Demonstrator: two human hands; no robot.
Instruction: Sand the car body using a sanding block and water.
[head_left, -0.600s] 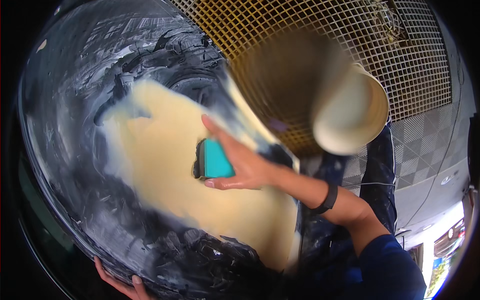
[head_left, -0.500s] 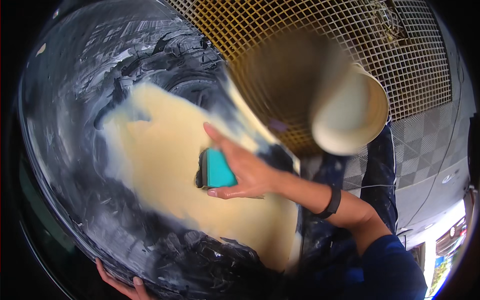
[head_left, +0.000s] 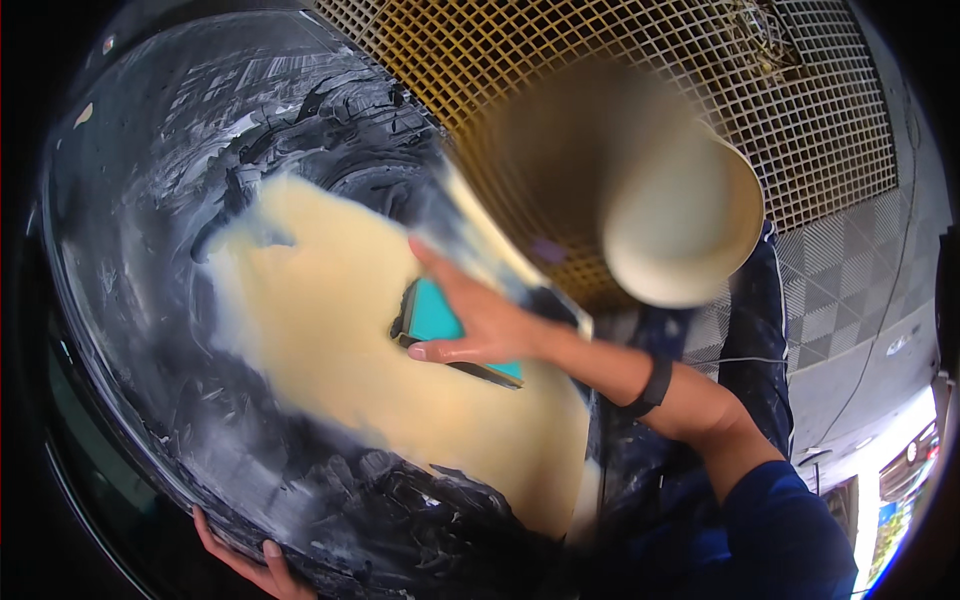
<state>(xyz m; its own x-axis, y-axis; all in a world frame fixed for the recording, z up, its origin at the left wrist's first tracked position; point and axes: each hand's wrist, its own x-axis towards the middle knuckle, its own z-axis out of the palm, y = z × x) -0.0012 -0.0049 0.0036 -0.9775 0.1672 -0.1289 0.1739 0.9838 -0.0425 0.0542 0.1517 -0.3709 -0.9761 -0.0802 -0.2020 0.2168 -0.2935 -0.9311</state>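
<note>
My right hand [head_left: 478, 318] is closed over a teal sanding block [head_left: 433, 312] with a dark base. It presses the block onto a cream, smoothed patch of filler [head_left: 320, 300] on a dark, curved car body panel [head_left: 110, 230]. The block lies at a slant, with its lower end showing beneath my palm. A dark sludge edges its left end. At the lower left, my left hand [head_left: 250, 565] rests against the panel's outer edge with thumb and fingers apart, and it holds nothing. Part of that hand is cut off by the frame.
Whitish smears and dark streaks [head_left: 370, 520] surround the cream patch. At the upper right a blurred, pale round container [head_left: 680, 235] hangs close to the camera and hides part of the floor grating [head_left: 840, 110]. A thin cable [head_left: 880, 350] runs over the grey floor.
My right hand has slid slightly up the patch, and the sanding block has turned, so its lower end now shows below my palm. My left hand keeps its place on the edge.
</note>
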